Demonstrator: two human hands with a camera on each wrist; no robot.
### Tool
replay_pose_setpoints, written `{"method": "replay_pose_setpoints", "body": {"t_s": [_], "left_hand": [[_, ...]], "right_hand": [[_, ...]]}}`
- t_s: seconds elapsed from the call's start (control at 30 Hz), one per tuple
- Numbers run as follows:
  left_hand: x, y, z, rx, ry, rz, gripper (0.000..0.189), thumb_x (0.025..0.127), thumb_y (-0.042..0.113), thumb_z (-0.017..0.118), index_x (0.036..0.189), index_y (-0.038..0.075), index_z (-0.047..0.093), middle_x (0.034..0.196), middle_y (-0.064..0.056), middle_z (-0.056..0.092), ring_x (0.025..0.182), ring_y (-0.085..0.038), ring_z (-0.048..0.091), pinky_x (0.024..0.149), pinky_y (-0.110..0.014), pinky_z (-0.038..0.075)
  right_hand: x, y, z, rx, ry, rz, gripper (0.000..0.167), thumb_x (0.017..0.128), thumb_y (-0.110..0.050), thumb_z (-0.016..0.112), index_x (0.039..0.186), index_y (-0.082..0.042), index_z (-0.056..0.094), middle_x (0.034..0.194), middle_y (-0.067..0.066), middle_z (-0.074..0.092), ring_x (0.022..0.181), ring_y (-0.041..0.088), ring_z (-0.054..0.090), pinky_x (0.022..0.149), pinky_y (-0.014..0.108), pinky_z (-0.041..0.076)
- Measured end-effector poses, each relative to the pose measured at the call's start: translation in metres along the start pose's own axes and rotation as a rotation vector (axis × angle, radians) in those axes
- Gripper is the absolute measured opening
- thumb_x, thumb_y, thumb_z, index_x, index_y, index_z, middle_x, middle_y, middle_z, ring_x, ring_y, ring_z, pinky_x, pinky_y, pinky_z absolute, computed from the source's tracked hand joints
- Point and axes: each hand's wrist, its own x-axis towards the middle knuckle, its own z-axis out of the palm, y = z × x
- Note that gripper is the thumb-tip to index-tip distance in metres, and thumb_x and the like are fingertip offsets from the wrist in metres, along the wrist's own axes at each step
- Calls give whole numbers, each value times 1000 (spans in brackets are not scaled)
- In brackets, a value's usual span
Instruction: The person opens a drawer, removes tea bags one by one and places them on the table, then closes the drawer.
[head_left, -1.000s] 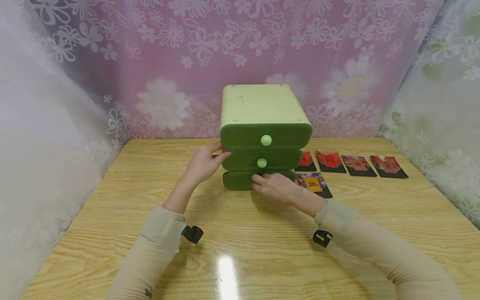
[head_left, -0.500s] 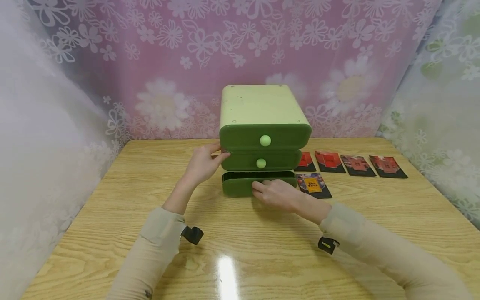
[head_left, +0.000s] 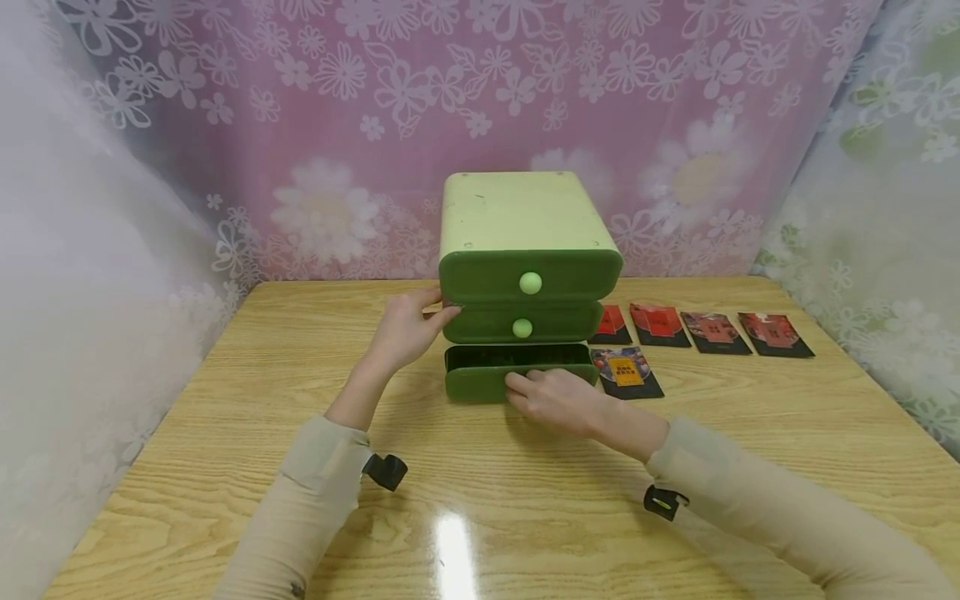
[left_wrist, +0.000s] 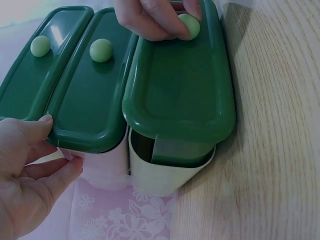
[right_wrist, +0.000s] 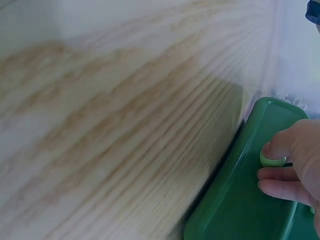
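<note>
A cream desktop drawer cabinet [head_left: 525, 212] with green drawer fronts stands on the table. Its bottom drawer [head_left: 480, 385] is pulled partly out, and its dark inside shows over the front. My right hand [head_left: 558, 402] pinches that drawer's pale green knob [left_wrist: 190, 27] between thumb and fingers, as the left wrist view shows. With thumb on the middle drawer's edge and fingers on the side wall, my left hand [head_left: 408, 329] holds the cabinet at its left. The middle drawer [head_left: 480, 323] and top drawer [head_left: 480, 277] are closed.
Several red-and-black packets [head_left: 660, 323] lie in a row right of the cabinet. A packet with an orange label [head_left: 626, 372] lies nearer, close beside the bottom drawer. A floral curtain [head_left: 337, 125] hangs behind the wooden table [head_left: 300, 333].
The bottom drawer has slid out toward me, drawn by my right hand on its knob. My left hand has stayed in place on the cabinet.
</note>
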Motion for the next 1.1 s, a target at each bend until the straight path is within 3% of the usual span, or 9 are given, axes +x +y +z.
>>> {"method": "replay_pose_setpoints", "body": {"t_s": [0.7,0.9,1.1], "left_hand": [[-1,-1,0,-91,-10,-63,40,91,26,62,126,6,59,124,-12,58,111,-28,56,85,-37,51],[-1,-1,2,-135,32,-130,41,88,29,65,123,7,62,117,-11,63,112,-26,56,87,-40,50],[-5,1,7,-169,86,-153,42,88,25,66,123,2,60,115,-13,63,104,-25,61,85,-37,51]], "right_hand": [[-6,-13,-16,-11,-64,-45,15,81,-8,71,95,-7,65,94,6,53,61,13,53,46,20,43],[-7,-15,-17,-26,-32,-51,15,79,-7,73,92,-7,65,92,5,53,60,12,52,45,20,42],[-10,-20,-20,-37,-7,-73,17,77,-5,74,90,-8,64,92,5,52,59,12,51,45,19,42]]}}
